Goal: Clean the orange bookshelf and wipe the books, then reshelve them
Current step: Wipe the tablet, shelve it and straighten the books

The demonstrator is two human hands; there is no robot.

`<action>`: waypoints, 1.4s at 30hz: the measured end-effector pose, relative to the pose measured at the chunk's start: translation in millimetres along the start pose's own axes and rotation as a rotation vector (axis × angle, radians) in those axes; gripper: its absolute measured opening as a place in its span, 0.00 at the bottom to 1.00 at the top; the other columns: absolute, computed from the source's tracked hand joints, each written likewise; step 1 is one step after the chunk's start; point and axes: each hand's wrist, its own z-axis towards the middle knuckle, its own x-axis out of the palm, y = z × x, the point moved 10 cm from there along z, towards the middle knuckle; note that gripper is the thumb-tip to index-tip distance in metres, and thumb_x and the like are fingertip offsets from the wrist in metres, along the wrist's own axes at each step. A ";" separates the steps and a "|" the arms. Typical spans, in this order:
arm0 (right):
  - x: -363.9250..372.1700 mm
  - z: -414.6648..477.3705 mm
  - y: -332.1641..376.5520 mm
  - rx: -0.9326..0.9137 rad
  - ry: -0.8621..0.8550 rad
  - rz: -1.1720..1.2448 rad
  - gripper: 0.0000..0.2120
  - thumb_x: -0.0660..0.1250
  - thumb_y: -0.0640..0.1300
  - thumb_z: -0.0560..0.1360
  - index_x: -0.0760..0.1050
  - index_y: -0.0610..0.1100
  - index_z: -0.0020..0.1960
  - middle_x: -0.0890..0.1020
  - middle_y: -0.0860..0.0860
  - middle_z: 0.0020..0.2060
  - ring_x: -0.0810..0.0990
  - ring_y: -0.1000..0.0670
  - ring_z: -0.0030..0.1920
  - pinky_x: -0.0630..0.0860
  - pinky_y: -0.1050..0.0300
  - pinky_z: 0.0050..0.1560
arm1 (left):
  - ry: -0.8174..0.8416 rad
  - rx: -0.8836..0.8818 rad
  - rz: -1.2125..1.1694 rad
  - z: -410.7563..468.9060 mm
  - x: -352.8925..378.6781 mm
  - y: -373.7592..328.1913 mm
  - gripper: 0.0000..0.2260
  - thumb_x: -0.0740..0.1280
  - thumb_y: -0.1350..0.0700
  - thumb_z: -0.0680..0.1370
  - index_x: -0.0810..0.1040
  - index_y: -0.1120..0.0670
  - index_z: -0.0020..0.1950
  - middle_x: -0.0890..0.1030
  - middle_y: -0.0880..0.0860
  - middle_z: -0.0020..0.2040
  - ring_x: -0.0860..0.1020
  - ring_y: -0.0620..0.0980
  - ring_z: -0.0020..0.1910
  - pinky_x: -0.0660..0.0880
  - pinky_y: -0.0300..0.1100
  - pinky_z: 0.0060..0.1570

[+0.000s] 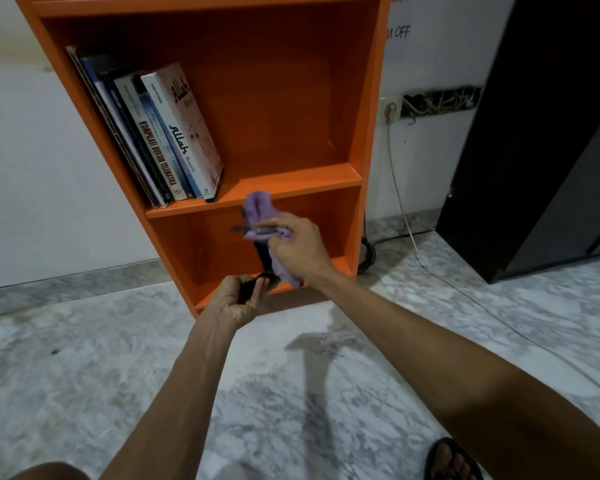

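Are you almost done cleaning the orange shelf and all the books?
Partly. A row of books already leans on the orange bookshelf's middle board. Right now the left hand holds a thin dark object, blurred, perhaps a book, while the right hand rubs it with a purple cloth. It is not shelved yet, and the bottom compartment looks bare.

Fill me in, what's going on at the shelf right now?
A person crouches before the orange bookshelf. The left hand grips a dark object, too blurred to identify, while the right hand rubs it with a purple cloth. A row of books leans at the left of the middle shelf; the bottom compartment looks empty.
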 end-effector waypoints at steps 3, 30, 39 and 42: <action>10.7 -29.2 -2.2 -0.050 0.141 -0.022 0.13 0.64 0.28 0.70 0.85 0.39 0.45 0.84 0.51 0.45 0.79 0.64 0.41 0.74 0.71 0.41 | 0.048 0.026 -0.004 -8.8 -1.8 -9.0 0.22 0.68 0.79 0.56 0.77 0.68 0.49 0.80 0.71 0.42 0.82 0.62 0.27 0.76 0.41 0.21; 6.8 -37.4 -99.1 0.631 0.265 0.782 0.26 0.76 0.39 0.68 0.76 0.33 0.64 0.82 0.35 0.58 0.80 0.36 0.61 0.74 0.38 0.65 | 0.262 0.262 1.068 -49.8 32.3 -23.3 0.18 0.69 0.46 0.75 0.79 0.59 0.55 0.84 0.58 0.47 0.83 0.52 0.44 0.80 0.44 0.43; -45.4 -23.0 -115.0 0.414 -0.360 0.519 0.08 0.77 0.39 0.71 0.80 0.46 0.47 0.86 0.50 0.47 0.84 0.47 0.51 0.81 0.50 0.53 | 0.329 0.204 0.173 -31.1 4.9 16.4 0.53 0.67 0.23 0.57 0.65 0.53 0.74 0.72 0.65 0.68 0.73 0.68 0.65 0.67 0.75 0.57; -46.4 -30.4 -113.7 0.400 -0.434 0.496 0.08 0.76 0.38 0.71 0.78 0.46 0.43 0.85 0.51 0.43 0.83 0.48 0.48 0.81 0.53 0.50 | 0.368 0.222 0.180 -40.1 26.2 27.7 0.48 0.71 0.27 0.56 0.69 0.54 0.67 0.74 0.61 0.65 0.70 0.67 0.68 0.66 0.75 0.58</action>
